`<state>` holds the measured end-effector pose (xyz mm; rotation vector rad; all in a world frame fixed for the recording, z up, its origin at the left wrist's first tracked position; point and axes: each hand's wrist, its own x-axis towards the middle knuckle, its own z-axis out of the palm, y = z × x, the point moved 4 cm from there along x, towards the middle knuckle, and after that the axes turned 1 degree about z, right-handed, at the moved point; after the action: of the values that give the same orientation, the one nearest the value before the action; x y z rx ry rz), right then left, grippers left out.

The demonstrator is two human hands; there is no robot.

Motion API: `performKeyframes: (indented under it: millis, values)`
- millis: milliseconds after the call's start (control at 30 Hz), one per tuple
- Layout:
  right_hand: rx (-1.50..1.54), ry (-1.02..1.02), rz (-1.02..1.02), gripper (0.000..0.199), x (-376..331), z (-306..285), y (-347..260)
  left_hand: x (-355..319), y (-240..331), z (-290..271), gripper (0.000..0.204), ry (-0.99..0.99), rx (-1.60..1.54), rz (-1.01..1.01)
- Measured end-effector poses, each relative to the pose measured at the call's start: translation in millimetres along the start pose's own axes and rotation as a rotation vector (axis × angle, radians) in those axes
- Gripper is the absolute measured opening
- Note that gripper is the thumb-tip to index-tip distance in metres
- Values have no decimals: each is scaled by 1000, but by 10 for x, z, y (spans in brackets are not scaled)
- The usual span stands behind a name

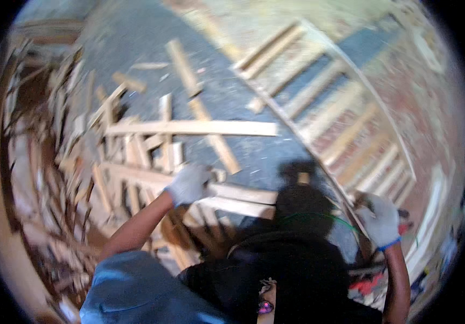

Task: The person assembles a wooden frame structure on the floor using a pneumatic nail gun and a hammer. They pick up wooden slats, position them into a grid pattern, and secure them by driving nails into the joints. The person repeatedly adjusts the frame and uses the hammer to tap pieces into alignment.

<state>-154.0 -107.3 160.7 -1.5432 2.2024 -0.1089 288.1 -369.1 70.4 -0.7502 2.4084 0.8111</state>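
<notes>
My left hand (188, 184), in a white work glove, is over a stack of pale wooden planks (243, 193). Its fingers look bent; blur hides what is in them. On the right, my gloved right hand (381, 220) is closed at the near end of a slatted wooden frame (319, 102), around its edge. Several crosswise slats run between the frame's two long rails. Beyond my left hand, a long pale board (211, 128) lies across shorter pieces. A thin green strand (319, 215) curves close to my right hand.
Broken wood scraps (54, 189) are heaped along the left. Short wooden pieces (184, 67) are scattered on the dark floor (135, 43) ahead. A red item (367, 284) and other clutter lie at the lower right. A blue-clad knee (146, 286) is at lower left.
</notes>
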Motion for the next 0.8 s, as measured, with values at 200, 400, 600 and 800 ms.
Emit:
performKeyframes:
  millis: [200,400,600,800]
  values:
    - [72,-120,-160,44,24,-257,-875,99,502,-175,46,-203,23,19]
    - [706,194,32,53,-715,229,-350,603,1584,-759,40,-260,-316,404]
    - [916,250,614,48,-914,-397,212,1524,2635,-1379,35,-535,-773,435]
    - [1127,345,775,42,-1509,-389,753,2142,3505,-1363,36,-518,-572,647]
